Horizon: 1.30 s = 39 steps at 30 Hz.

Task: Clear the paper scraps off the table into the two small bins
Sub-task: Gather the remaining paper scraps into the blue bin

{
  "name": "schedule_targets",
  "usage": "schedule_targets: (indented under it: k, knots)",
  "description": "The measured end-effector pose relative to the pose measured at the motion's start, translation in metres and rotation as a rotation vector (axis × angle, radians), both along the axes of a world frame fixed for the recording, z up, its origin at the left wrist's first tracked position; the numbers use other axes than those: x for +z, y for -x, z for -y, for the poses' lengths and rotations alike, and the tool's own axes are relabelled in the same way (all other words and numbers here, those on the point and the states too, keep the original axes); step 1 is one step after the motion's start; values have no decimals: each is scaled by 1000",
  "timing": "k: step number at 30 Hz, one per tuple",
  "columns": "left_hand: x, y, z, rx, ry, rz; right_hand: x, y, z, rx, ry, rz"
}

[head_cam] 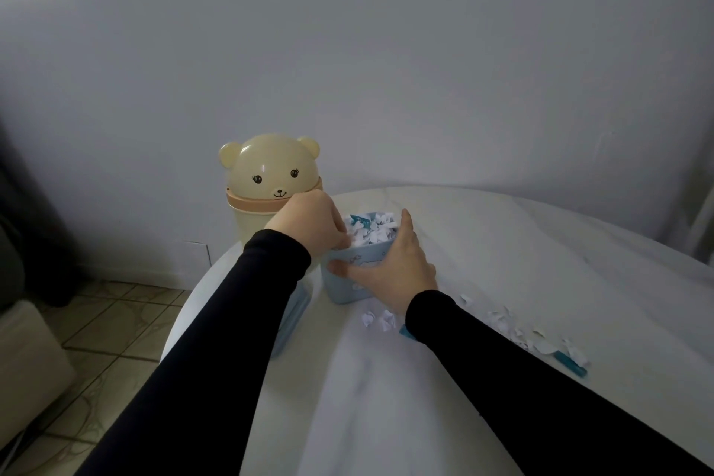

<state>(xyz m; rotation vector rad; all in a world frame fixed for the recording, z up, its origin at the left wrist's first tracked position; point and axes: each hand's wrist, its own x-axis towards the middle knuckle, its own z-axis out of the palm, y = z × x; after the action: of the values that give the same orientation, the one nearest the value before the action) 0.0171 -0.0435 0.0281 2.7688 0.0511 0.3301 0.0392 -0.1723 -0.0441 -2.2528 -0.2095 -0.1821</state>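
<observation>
A small pale blue bin [349,288] stands on the white table [502,251], heaped with white and teal paper scraps [373,230]. My right hand [390,267] grips the bin's near rim and side. My left hand [309,224] is curled at the bin's left rim, fingers down among the scraps; whether it pinches paper is hidden. A cream bear-shaped bin [268,182] with a domed lid stands just behind my left hand. Loose scraps [376,319] lie in front of the blue bin, and a longer trail of scraps [537,336] runs to the right.
A pale blue lid-like piece [288,325] lies under my left forearm at the table's left edge. A teal strip [572,363] ends the scrap trail. The round table's edge drops to a tiled floor [96,340] on the left. A grey wall stands behind.
</observation>
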Motion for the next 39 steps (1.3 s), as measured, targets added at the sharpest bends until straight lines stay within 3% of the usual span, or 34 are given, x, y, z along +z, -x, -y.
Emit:
schedule_targets:
  k: [5, 9, 12, 16, 19, 22, 24, 28, 32, 35, 39]
  knots:
    - [3, 7, 12, 19, 4, 112, 2, 1, 12, 47, 30, -25]
    - [-14, 25, 54, 15, 51, 354, -5, 9, 42, 18, 287, 17]
    - [-47, 39, 87, 19, 67, 267, -10, 14, 65, -19, 466, 12]
    - [-95, 50, 110, 151, -33, -49, -14, 28, 100, -217, 567, -118]
    - [-113, 51, 116, 141, -48, -133, -23, 43, 124, -342, 551, -301]
    - [-118, 47, 122, -14, -63, -113, -33, 54, 138, -350, 506, -338]
    - [-119, 46, 127, -118, -73, -89, -38, 54, 141, -287, 520, -271]
    - [-119, 44, 130, -126, -33, -92, -44, 47, 139, 0, 484, -67]
    - [-114, 43, 127, -251, 22, -33, -39, 38, 149, 229, 259, 78]
    - [-112, 38, 121, -337, 118, 39, -35, 31, 165, 178, 143, 173]
    - [-111, 28, 113, -347, 200, 141, -34, 25, 180, 72, 221, 135]
